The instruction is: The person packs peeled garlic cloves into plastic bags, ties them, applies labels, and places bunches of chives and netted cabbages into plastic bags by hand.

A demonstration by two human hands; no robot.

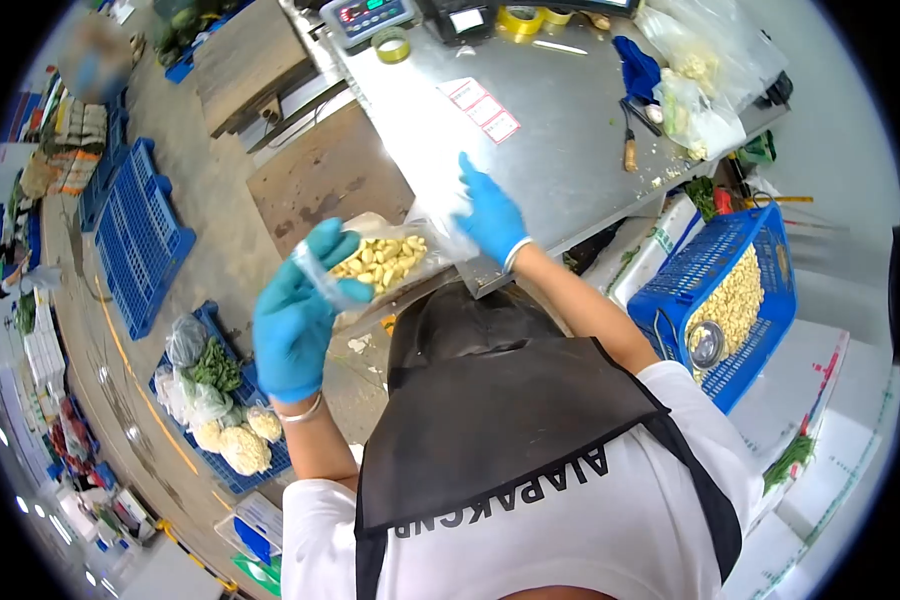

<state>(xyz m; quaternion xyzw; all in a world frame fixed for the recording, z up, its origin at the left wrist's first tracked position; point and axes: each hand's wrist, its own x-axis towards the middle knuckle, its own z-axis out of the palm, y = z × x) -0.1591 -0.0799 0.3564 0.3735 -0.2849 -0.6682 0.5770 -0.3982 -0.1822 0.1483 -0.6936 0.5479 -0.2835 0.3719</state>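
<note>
My left hand (300, 325), in a blue glove, grips one side of a clear plastic bag (435, 262), its fingers curled round the film. Peeled garlic cloves (380, 262) lie inside the bag, which hangs in front of my apron by the table's near edge. On the bag's other side is my right hand (495, 215), also blue-gloved, over the edge of the metal table (560, 140). Its index finger stretches forward and the thumb is apart from it. Loose film reaches up to that thumb; whether they touch is unclear.
A blue basket (660, 290) of garlic cloves with a metal scoop (706, 343) stands at right. On the table are a label sheet (480, 110), a scale (368, 18), tape rolls (391, 45) and a knife (630, 150). Vegetables (210, 370) fill a low crate at left.
</note>
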